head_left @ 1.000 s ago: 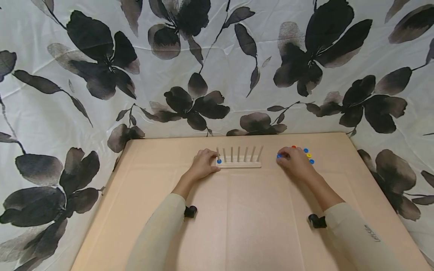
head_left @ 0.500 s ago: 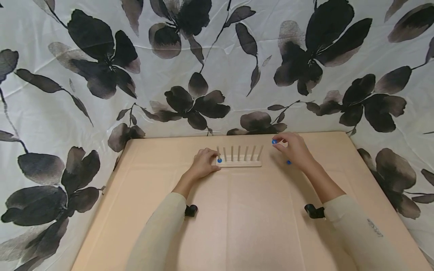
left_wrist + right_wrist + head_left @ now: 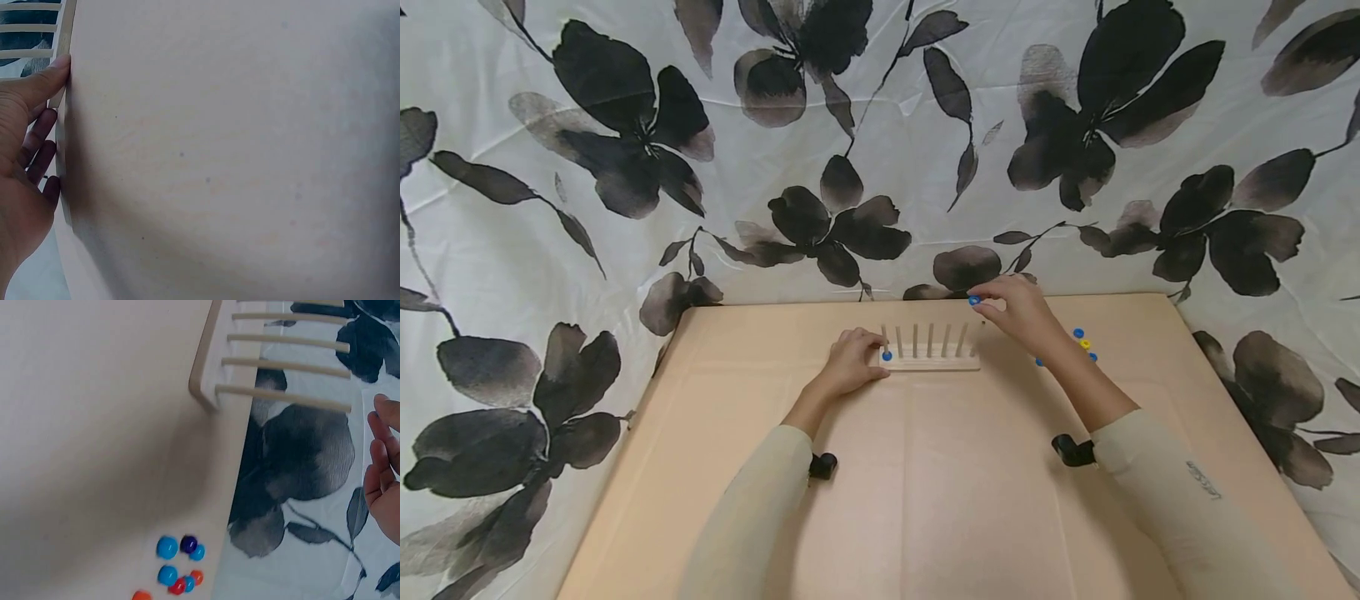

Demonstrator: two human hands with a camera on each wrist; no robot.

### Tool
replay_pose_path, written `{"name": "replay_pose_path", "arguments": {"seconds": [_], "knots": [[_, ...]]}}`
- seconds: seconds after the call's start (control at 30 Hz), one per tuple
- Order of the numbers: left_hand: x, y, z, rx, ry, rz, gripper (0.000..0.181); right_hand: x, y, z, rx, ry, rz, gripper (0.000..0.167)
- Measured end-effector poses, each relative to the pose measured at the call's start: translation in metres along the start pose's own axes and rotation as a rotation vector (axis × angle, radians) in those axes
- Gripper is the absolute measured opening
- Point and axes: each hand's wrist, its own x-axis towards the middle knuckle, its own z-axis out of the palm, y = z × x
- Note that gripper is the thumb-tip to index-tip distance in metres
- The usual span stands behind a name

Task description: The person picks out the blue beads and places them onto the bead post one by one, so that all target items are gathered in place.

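Note:
A wooden rack (image 3: 936,364) with several upright pegs stands near the table's back edge, a blue bead (image 3: 887,356) low on its leftmost peg. At the rack's left end, my left hand (image 3: 850,364) grips the base; in the left wrist view, the thumb of that hand (image 3: 28,137) lies on the base's edge. My right hand (image 3: 1021,312) pinches another blue bead (image 3: 974,301) between thumb and fingertips, raised near the rack's right end. In the right wrist view the right hand (image 3: 386,462) is beyond the peg tips, its bead barely visible.
Several loose beads (image 3: 167,547), blue, red, orange and dark, lie on the table right of the rack, partly behind the right forearm in the head view. A floral cloth (image 3: 955,167) hangs behind the table (image 3: 970,483).
My right hand has lifted a blue bead from the group on the right and carried it left to the rack's right end. My left hand has kept its grip.

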Motion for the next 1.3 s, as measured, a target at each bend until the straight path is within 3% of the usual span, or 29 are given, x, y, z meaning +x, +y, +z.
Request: {"name": "replay_pose_path", "arguments": {"seconds": [0.37, 0.77, 1.3], "knots": [[-0.001, 0.000, 0.001, 0.002, 0.011, 0.005, 0.057, 0.020, -0.040, 0.030, 0.055, -0.066, -0.006, 0.022], [0.006, 0.000, 0.003, 0.027, 0.032, 0.006, 0.057, 0.041, -0.054, 0.061, 0.070, -0.144, -0.037, 0.020], [0.008, -0.001, 0.003, 0.011, 0.038, 0.017, 0.056, 0.052, -0.074, 0.079, -0.023, -0.211, -0.043, 0.023]]}}
